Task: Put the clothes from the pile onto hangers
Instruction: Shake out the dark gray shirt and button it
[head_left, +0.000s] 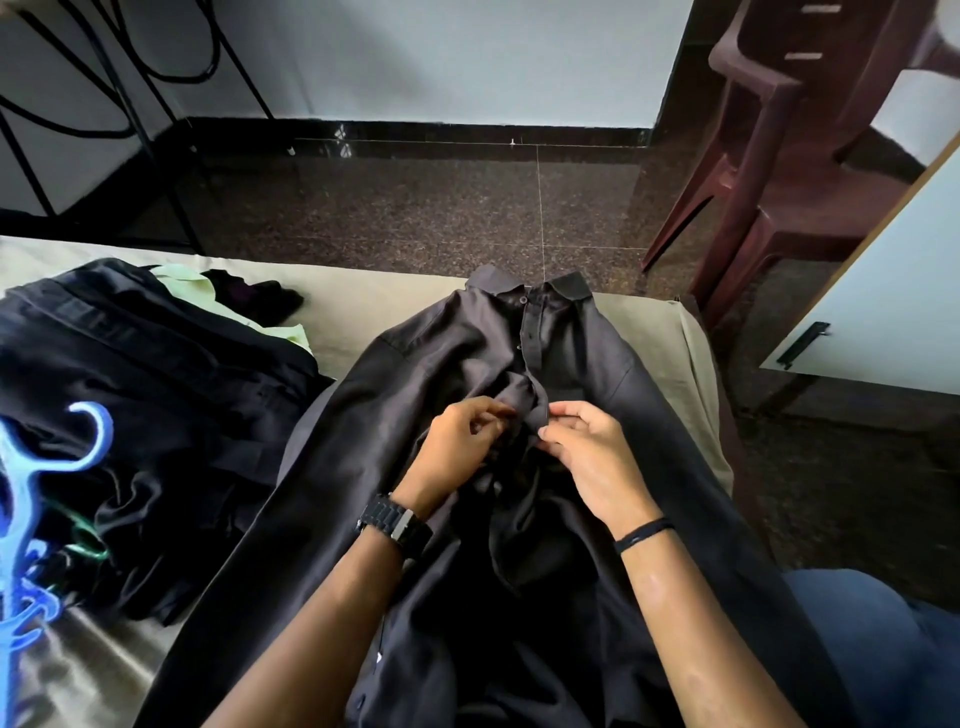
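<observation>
A dark grey collared shirt (426, 364) lies spread front-up on the bed, collar pointing away from me. My left hand (462, 447) pinches the left edge of its button placket at mid-chest. My right hand (587, 457) pinches the opposite placket edge, fingertips almost meeting the left hand's. A pile of dark clothes (156, 395) with a pale green garment (192, 286) sits to the left. Blue plastic hangers (31, 499) lie at the left edge, partly on the pile; a green hanger (85, 543) peeks out beside them.
The bed has a beige sheet (353, 306) and ends at a dark speckled floor (415, 208). A stack of brown plastic chairs (789, 156) stands at the right, with a white cabinet door (883, 312) nearer. A black metal frame (130, 104) stands at the back left.
</observation>
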